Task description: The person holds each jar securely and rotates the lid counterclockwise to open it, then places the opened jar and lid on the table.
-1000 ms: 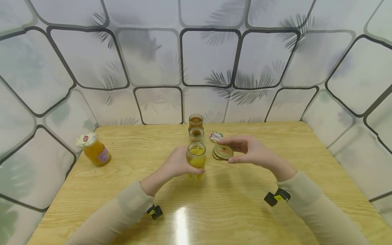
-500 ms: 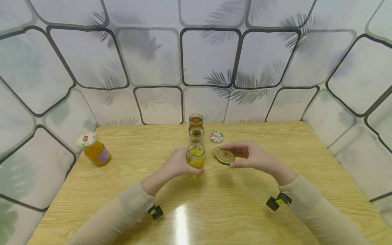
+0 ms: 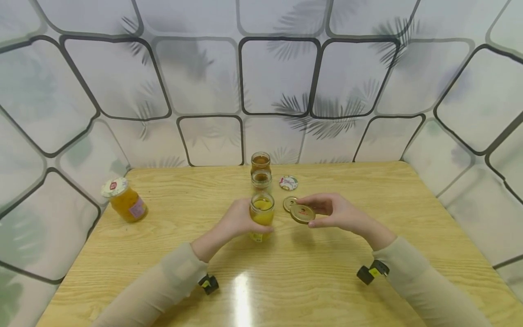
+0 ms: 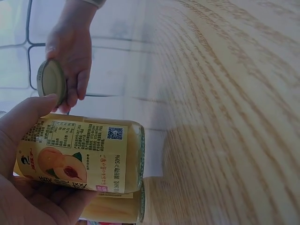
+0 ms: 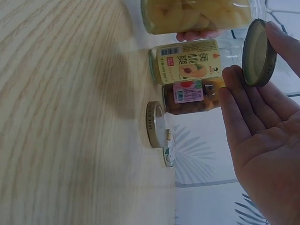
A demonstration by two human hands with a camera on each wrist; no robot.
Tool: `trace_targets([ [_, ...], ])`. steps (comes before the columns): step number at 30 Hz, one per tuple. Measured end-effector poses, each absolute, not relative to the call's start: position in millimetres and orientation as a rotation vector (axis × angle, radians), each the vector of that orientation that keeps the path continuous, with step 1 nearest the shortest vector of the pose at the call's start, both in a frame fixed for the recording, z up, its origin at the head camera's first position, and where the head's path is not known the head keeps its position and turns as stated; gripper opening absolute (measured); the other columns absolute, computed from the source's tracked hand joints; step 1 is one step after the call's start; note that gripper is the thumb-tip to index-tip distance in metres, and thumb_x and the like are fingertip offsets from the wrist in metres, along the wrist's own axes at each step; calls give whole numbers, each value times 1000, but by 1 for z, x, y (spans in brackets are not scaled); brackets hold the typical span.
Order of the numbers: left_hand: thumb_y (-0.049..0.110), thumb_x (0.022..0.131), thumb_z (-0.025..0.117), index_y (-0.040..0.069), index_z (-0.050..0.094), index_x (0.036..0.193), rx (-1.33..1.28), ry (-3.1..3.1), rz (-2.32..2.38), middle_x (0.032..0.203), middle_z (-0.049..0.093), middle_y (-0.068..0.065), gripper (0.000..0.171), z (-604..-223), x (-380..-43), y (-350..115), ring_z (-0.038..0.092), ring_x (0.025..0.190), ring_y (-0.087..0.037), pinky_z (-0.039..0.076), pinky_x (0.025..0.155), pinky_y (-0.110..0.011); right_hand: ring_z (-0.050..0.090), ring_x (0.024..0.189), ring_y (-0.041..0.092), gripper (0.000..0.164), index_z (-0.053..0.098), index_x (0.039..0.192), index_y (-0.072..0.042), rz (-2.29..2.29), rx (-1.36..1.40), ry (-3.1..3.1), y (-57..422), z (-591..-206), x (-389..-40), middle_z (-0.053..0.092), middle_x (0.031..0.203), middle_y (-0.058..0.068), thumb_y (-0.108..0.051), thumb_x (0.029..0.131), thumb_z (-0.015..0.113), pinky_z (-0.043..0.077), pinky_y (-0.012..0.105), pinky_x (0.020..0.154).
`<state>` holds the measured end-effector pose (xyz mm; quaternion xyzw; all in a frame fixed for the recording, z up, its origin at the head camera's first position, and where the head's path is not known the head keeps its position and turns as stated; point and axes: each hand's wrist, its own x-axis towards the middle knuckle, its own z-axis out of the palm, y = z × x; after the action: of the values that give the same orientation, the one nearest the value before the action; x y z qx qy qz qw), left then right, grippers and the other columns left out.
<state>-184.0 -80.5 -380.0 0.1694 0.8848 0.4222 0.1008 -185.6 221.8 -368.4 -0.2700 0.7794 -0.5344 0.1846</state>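
My left hand [image 3: 237, 219] grips an open glass jar of yellow peaches [image 3: 262, 212], upright, its peach label showing in the left wrist view. Thumb and fingers of my right hand [image 3: 341, 211] pinch the rim of a gold jar lid [image 3: 303, 214], held above the table to the right of that jar. Partly behind this lid, a second gold lid [image 3: 289, 202] lies on the table. Farther back is a white patterned lid [image 3: 288, 182]. Two more open jars line up behind the held one: a peach-labelled jar [image 5: 187, 61] and a darker, pink-labelled jar [image 5: 190, 96].
A filled jar [image 3: 128, 204] with a white lid on it stands at the table's left side. The wooden table [image 3: 310, 281] meets patterned walls [image 3: 282, 77] at the back and both sides.
My right hand has drawn the gold lid slightly toward me and to the right, baring more of the second gold lid. The left hand and its jar have hardly moved.
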Motion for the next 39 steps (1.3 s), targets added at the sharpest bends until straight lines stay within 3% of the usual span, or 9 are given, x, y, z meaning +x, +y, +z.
trace_targets([
  [9,20,70,100,6,73,117,487,2611,1259,109,80,-8,56,-384,-184,-79,73,101,-22,59,101,-45,59,128,-10,65,53,151,7,-1499,-750,2174,226,-383,-187,50,157,30,-6,93,80,46,11,108],
  [26,18,69,100,7,72,119,465,2601,1271,112,79,-8,58,-391,-186,-79,73,106,-26,58,105,-48,59,124,-11,62,57,147,7,-1444,-727,2244,232,-405,-193,57,152,28,-9,93,82,46,12,109],
  [30,17,70,100,7,72,119,466,2584,1291,111,79,-8,57,-392,-186,-78,73,105,-25,58,104,-48,63,131,5,61,59,146,4,-1389,-716,2289,232,-409,-193,60,151,25,-11,92,83,48,17,111],
  [35,18,70,100,8,72,121,449,2560,1301,114,79,-9,59,-393,-185,-78,73,107,-26,57,105,-49,60,138,40,61,60,145,3,-1335,-711,2338,231,-412,-191,61,149,24,-12,91,84,50,39,117],
  [39,18,70,100,7,71,121,451,2560,1304,114,79,-9,59,-393,-185,-77,73,107,-26,58,105,-48,62,135,42,61,62,143,3,-1284,-736,2399,229,-415,-191,65,145,22,-12,89,86,52,33,115],
])
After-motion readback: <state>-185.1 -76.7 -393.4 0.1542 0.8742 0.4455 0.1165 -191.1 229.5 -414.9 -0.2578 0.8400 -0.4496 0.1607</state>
